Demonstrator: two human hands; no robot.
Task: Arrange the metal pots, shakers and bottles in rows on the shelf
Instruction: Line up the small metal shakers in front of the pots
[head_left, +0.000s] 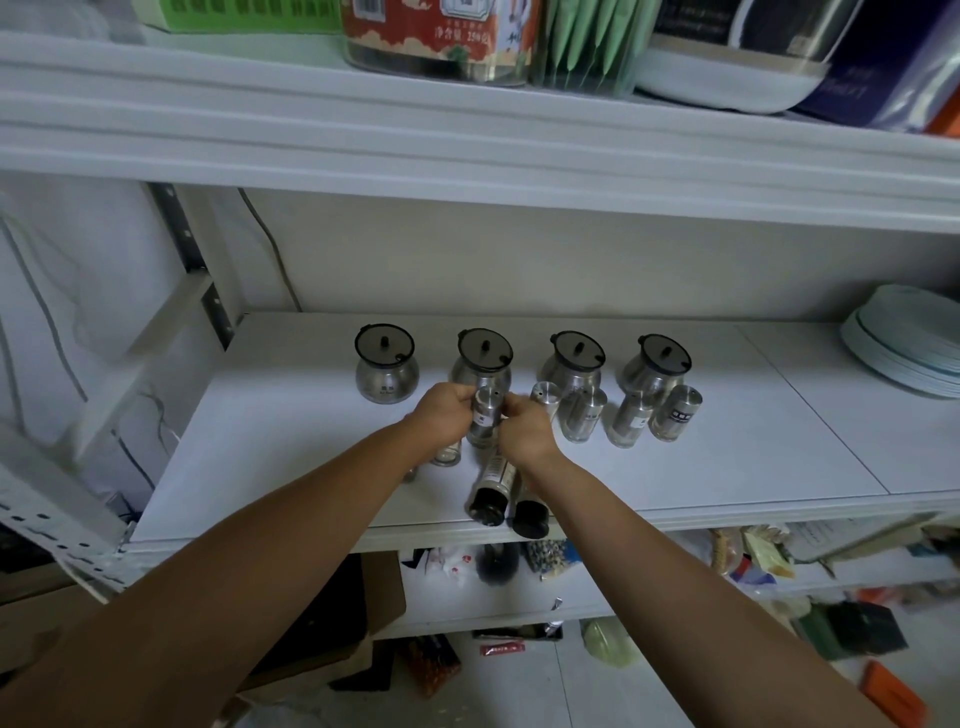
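Both hands, left (445, 413) and right (524, 428), clamp one small steel cylindrical shaker (487, 414) above the white shelf (291, 441), likely steadying it to extend the shaker row fronting the round lidded metal pots (386, 364).

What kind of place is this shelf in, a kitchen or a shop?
Most likely a home pantry or kitchen storeroom. The white metal shelf holds lidded metal pots and shakers, a stack of plates stands at the right, and food packets crowd the level below.
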